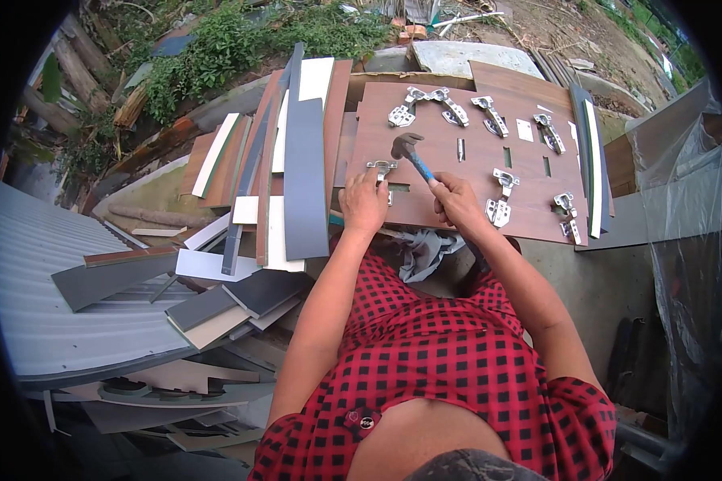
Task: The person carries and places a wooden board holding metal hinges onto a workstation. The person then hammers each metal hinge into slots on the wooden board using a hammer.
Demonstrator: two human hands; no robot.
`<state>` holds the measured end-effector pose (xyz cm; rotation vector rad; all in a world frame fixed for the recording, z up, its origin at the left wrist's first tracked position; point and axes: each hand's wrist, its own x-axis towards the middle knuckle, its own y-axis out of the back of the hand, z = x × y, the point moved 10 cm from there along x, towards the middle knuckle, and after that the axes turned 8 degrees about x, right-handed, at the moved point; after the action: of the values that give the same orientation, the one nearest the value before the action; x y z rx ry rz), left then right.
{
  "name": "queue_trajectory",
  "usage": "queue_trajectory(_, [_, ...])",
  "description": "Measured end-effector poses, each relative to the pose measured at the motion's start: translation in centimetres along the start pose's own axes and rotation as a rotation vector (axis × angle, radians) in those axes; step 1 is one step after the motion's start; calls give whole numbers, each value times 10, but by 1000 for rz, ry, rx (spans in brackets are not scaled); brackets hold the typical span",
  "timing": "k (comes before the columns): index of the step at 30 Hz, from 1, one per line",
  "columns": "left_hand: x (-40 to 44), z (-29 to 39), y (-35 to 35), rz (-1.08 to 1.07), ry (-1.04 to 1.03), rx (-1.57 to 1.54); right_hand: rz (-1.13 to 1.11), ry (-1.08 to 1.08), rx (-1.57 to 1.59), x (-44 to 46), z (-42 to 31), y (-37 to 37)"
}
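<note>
Right hand: your right hand (453,196) is closed around the handle of the hammer (415,163), near the blue part; the grip is firmly wrapped, with the fingers together.
Hammer: its metal head is toward the far left of your fist, and it appears above the board, near the hinge of your left hand.
Left hand: your left hand (363,200) lies with its fingers at the near-left hinge (383,166); it touches this hinge, but I cannot tell if the fingers pinch it or only press it.
Near-left hinge: it is on the left part of the brown board (369,132), partly covered by your fingers, beside a green slot (399,187).
Other hinges: two far hinges (454,110) are close together at the far edge; one middle hinge (490,115) and one far-right hinge (549,133) follow, and two near hinges (501,197) lie at the right of your hammer hand.
Between them: a short metal piece (460,150) and a white label (525,130) are on the board.
Left side: long grey, white and brown strips (305,176) are piled beside the board.
Right side: a clear plastic sheet (690,224) hangs.
Far away: green plants (200,64) grow.
</note>
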<state>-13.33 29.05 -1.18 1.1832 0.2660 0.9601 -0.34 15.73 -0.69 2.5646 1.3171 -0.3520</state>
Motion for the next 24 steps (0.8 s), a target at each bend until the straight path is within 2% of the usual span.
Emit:
queue_trajectory(2, [0,-1,-1,8,-11,-13,-20,-44,-47,2,23,3])
queue_trajectory(7, [1,-2,-1,7,-5,-25,24,-74,39,-7,19,10])
queue_trajectory(9, [1,-3,-3,-5,-14,-36,22,11,62,-12,7,12])
queue_trajectory(13, [1,-2,1,17,-23,-56,18,-15,-7,-17,15,11])
queue_trajectory(15, [1,-4,0,-16,7,-80,-52,-1,-132,-15,19,4])
queue_trajectory(22, [3,-9,-5,-54,9,-129,-4,106,-11,-27,7,9])
queue_trajectory(24, [3,-10,-4,-68,46,-121,-33,-36,-135,-23,25,9])
